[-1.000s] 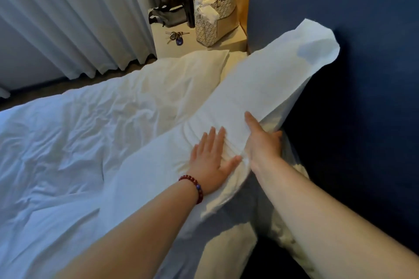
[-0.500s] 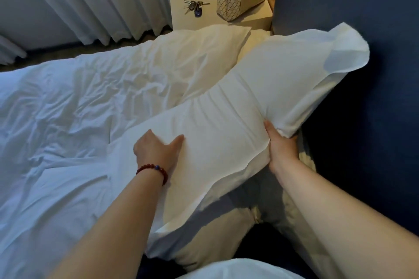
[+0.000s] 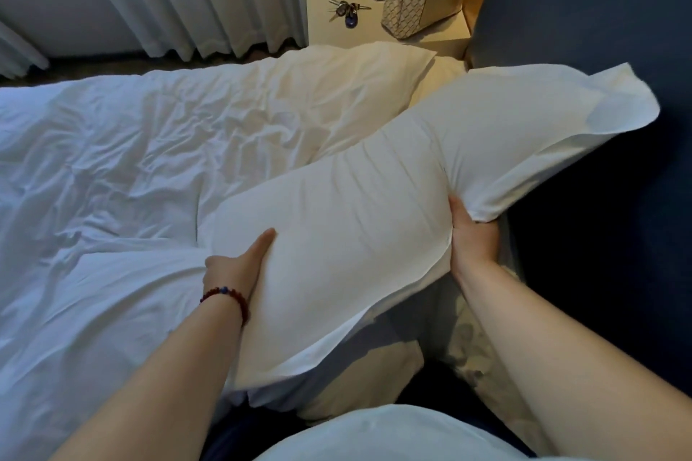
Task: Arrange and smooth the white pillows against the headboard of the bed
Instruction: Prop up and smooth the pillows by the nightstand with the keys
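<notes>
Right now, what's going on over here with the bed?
A person's left hand and right hand both grip one white pillow by its opposite sides, holding it tilted, its far corner up beside the blue headboard. A second pillow lies flat farther along, near the nightstand. The duvet is rumpled.

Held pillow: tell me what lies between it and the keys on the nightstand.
In the head view, a second white pillow lies flat between the held pillow and the keys.
</notes>
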Available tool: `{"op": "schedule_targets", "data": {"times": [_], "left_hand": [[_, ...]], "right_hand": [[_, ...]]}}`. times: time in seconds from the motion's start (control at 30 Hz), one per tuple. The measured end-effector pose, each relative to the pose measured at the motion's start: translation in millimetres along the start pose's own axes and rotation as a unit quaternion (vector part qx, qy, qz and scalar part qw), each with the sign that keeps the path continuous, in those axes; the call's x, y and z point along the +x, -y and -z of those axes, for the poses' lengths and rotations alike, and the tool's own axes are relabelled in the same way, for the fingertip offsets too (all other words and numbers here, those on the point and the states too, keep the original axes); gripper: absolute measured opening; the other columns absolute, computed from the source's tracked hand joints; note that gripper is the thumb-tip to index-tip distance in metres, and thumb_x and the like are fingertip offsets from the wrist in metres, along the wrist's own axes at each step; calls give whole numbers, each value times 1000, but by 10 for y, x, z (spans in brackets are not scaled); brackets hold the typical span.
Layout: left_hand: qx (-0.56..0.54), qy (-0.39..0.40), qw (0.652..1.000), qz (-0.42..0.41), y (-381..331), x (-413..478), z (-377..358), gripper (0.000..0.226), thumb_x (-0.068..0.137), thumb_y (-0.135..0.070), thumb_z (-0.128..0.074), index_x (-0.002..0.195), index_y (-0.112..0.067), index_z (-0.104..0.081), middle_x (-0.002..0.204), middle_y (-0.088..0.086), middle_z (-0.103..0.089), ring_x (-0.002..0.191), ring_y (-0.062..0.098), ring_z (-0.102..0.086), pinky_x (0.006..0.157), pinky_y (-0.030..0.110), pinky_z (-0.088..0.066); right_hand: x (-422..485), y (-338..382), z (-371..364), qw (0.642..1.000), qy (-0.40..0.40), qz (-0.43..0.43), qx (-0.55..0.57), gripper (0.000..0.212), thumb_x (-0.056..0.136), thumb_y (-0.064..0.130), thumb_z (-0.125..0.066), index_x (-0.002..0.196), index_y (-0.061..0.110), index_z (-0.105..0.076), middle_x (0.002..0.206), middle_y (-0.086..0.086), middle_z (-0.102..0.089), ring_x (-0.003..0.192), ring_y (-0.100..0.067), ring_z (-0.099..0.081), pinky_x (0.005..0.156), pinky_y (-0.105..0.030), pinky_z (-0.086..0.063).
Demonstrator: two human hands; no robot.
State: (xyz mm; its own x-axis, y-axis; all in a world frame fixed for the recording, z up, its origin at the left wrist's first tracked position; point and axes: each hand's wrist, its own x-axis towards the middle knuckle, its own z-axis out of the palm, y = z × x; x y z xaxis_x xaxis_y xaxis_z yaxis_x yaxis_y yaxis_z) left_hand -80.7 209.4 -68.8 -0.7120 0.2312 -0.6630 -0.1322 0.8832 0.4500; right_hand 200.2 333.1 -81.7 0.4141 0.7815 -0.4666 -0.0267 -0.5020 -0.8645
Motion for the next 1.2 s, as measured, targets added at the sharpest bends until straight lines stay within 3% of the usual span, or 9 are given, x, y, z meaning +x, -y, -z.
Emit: {"op": "schedule_targets", "data": {"times": [0.27,0.47,0.57,0.8,0.9,0.97,1.03,1.1,1.2], "left_hand": [[-129,-4,985,-118,-268,-103,-136,107,64,-65,-76,146,-12,-33,145,6,-43,129,28,-46,103,39,-38],[-116,3,959,-257,-830,13,-544,121,59,-70,-74,152,-15,-18,151,12,-30,138,31,-33,112,50,-32],[-67,37,955,-285,-1152,150,-924,111,75,-60,-70,154,-16,-5,154,15,-23,139,35,-31,112,50,-31],[106,124,964,-209,-1207,555,-1432,109,84,-50,-66,153,-10,9,158,18,-17,142,38,-25,114,49,-27],[82,61,936,-336,-1217,388,-1432,78,93,-43,-54,154,-13,-15,159,12,-16,144,30,-21,117,45,-22],[-26,157,905,-396,-1273,117,-1518,57,97,-38,-51,149,-20,-34,152,3,-34,134,18,-40,112,39,-33],[-131,312,893,-297,-1372,-155,-1646,51,97,-40,-52,142,-17,-46,141,3,-51,121,15,-55,108,38,-41],[-180,418,873,-175,-1485,-280,-1769,63,97,-47,-48,145,-7,-40,147,11,-46,129,22,-51,111,42,-38],[-198,478,849,-111,-1627,-260,-1820,73,98,-56,-36,150,-6,-28,148,7,-44,133,19,-46,113,42,-33]], "right_hand": [[-113,512,-74,994,1,105,-5,35,81,31,-77,108,10,-68,106,1,-71,101,-15,-67,86,-28,-52],[59,940,-13,988,-20,154,-5,24,85,33,-74,90,13,-63,78,14,-59,88,-8,-57,61,-13,-38],[306,946,2,985,-57,161,-11,37,86,37,-71,107,7,-67,96,5,-62,96,-8,-56,67,-14,-37],[746,80,115,991,-118,-13,-59,51,88,47,-65,115,3,-66,117,-12,-68,105,-30,-63,74,-29,-40],[762,-155,58,988,-129,-67,-43,53,87,49,-66,111,2,-65,111,-8,-68,97,-25,-63,72,-28,-40],[762,-191,48,988,-131,-72,-44,49,86,49,-67,102,3,-64,102,-8,-66,93,-24,-62,72,-29,-40],[744,-208,81,989,-126,-62,-49,40,87,47,-67,93,8,-61,96,-5,-64,89,-23,-61,71,-29,-41],[652,-232,128,989,-114,-69,-59,33,86,39,-70,90,7,-63,90,-5,-66,83,-24,-61,71,-32,-46],[301,-318,248,989,-32,-53,-131,19,81,33,-74,75,16,-68,75,-2,-69,75,-22,-66,77,-47,-57]]}}
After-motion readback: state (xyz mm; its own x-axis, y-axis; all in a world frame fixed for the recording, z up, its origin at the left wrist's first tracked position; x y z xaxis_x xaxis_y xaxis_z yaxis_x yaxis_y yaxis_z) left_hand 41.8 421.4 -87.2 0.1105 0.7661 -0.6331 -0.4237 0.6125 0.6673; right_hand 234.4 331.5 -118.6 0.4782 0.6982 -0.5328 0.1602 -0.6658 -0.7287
